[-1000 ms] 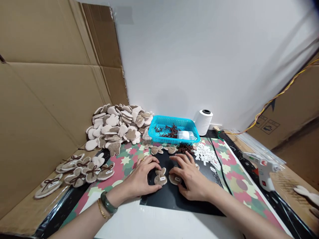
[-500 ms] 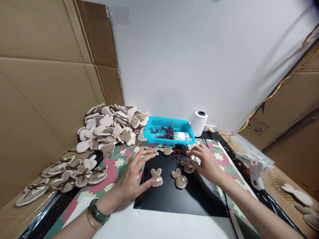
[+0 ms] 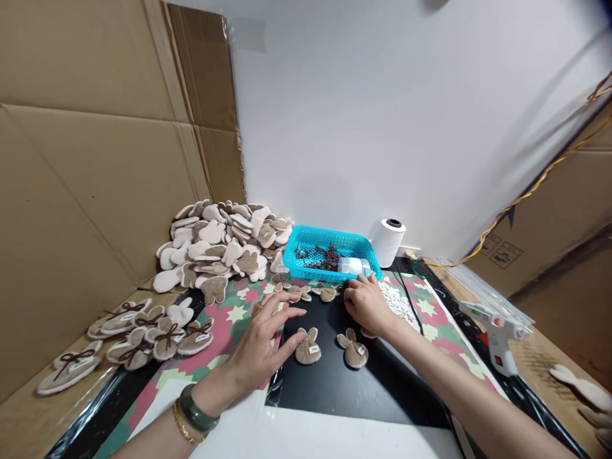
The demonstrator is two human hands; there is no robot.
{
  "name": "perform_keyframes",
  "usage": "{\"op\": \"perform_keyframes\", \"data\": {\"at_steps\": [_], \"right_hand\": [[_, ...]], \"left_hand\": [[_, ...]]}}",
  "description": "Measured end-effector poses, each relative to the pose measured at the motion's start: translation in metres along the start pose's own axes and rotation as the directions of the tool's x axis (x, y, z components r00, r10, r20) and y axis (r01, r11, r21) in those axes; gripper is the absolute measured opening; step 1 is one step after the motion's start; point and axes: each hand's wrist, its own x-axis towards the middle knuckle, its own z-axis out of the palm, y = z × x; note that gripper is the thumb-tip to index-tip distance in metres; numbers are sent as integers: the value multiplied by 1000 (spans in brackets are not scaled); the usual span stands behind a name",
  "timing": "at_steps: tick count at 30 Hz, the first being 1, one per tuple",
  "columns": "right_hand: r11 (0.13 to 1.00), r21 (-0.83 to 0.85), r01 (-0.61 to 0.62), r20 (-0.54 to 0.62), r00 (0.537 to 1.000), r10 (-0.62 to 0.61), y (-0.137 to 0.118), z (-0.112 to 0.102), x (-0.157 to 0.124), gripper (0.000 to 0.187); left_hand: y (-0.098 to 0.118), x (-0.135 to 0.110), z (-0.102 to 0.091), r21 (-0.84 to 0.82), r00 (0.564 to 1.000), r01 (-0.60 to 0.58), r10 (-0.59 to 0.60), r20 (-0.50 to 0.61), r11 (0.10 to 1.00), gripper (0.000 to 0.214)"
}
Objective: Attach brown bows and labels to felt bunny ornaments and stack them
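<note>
My left hand (image 3: 268,335) hovers open over the left edge of a black mat (image 3: 325,395), fingers spread, its thumb tip beside a tan felt bunny (image 3: 308,350) with a small white label. Another labelled bunny (image 3: 354,354) lies on the mat's middle. My right hand (image 3: 367,305) reaches to the far edge of the mat, fingers curled down where the loose brown string bows were; it hides them, and its fingertips are not clear. Under the right wrist shows a sliver of a third bunny (image 3: 368,333). More bunnies (image 3: 327,293) line the mat's far edge.
A blue basket (image 3: 329,233) holds brown bows and a clear-wrapped white roll. Behind stand a thread cone (image 3: 389,242) and a large bunny pile (image 3: 215,248). Bow-tied bunnies (image 3: 162,335) lie left. Small white labels (image 3: 396,303) and a glue gun (image 3: 497,331) are right.
My right hand has moved left and away from me, off the labels and onto the brown bows, its fingers curling. The left hand stays open beside the left bunny. The view has shifted slightly.
</note>
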Motion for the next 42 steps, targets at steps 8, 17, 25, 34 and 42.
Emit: {"op": "perform_keyframes", "data": {"at_steps": [8, 17, 25, 34, 42], "right_hand": [[613, 752, -240, -74, 894, 441, 6, -4, -3, 16], [373, 912, -172, -60, 842, 536, -13, -14, -10, 31], [235, 970, -61, -78, 840, 537, -53, -36, -35, 21], [520, 853, 51, -308, 852, 423, -63, -54, -52, 10], [585, 803, 112, -293, 929, 224, -77, -40, -51, 7]], "left_hand": [[-7, 4, 7, -148, 986, 50, -72, -147, 988, 13], [25, 53, 25, -388, 975, 167, -211, -73, 907, 19], [51, 68, 52, -795, 856, 366, -511, 84, 484, 32], [48, 49, 19, -738, 881, 398, -450, 144, 544, 27], [33, 35, 2, -607, 898, 434, -372, 234, 666, 14]]}}
